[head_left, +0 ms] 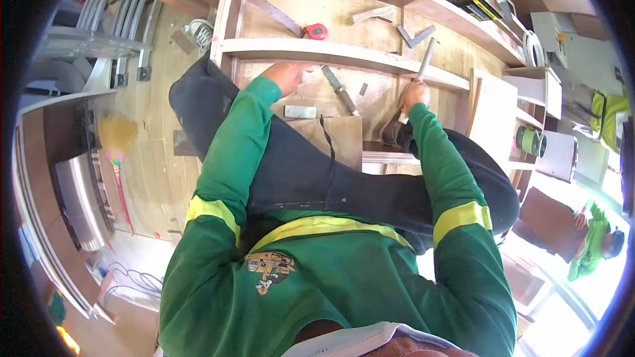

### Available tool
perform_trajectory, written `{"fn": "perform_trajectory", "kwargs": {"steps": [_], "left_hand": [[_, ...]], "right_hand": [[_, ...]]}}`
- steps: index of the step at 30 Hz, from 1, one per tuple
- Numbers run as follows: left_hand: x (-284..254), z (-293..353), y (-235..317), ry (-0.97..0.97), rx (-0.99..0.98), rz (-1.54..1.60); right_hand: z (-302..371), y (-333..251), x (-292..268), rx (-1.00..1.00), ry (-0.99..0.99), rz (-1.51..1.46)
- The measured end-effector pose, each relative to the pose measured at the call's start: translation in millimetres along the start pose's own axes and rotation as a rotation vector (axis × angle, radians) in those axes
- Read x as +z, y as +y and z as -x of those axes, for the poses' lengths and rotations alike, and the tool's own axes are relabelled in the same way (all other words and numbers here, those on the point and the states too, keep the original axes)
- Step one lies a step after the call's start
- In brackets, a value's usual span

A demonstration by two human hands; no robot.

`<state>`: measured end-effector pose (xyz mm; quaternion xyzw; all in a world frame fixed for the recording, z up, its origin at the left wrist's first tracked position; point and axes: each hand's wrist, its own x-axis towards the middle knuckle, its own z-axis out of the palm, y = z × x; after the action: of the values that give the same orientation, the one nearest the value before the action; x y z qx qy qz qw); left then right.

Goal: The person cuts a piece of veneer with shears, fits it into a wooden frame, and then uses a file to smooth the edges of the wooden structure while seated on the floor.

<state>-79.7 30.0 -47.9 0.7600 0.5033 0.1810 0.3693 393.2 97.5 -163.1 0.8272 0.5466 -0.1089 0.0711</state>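
Note:
My left hand [291,78] is at the front board of a wooden frame, its fingers drawn together; whatever is in them is too small to make out. My right hand [415,94] is closed around a stick-like tool with a pale, round shaft [428,58] pointing away from me; its lower end is partly hidden, so its kind is unclear. Between my hands a chisel-like tool [339,89] with a metal blade and brown handle lies on the panel. A pale grey block [300,112] rests near my left wrist, beside a brown board [345,139].
The wooden frame [331,49] holds a red tape measure [316,31], a metal square [417,36] and a black-yellow box [475,2]. My bent legs [291,165] straddle the work. A broom [117,135] and ladder [99,43] are left; a co-worker in green [598,241] is right.

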Motion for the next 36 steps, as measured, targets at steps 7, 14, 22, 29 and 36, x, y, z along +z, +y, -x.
{"fn": "perform_trajectory", "kwargs": {"steps": [7, 14, 22, 29, 36], "left_hand": [[-0.9, 24.5, -27.7, 0.020, -0.093, -0.018], [-6.4, 25.9, -25.6, -0.105, -0.205, -0.053], [-4.6, 18.9, -31.3, -0.059, -0.109, 0.007], [-0.3, 11.1, -36.0, -0.079, -0.218, -0.072], [3.8, 28.0, -46.4, -0.131, -0.242, -0.071]], "right_hand": [[104.8, -123.3, 15.3, -0.385, 0.064, -0.173], [84.7, -113.1, -21.5, -0.052, 0.068, -0.198], [70.2, -77.7, -15.6, -0.537, 0.179, 0.307], [110.6, -107.7, -6.7, -0.525, -0.002, 0.305], [73.2, -89.6, -16.1, -0.347, 0.059, 0.104]]}}
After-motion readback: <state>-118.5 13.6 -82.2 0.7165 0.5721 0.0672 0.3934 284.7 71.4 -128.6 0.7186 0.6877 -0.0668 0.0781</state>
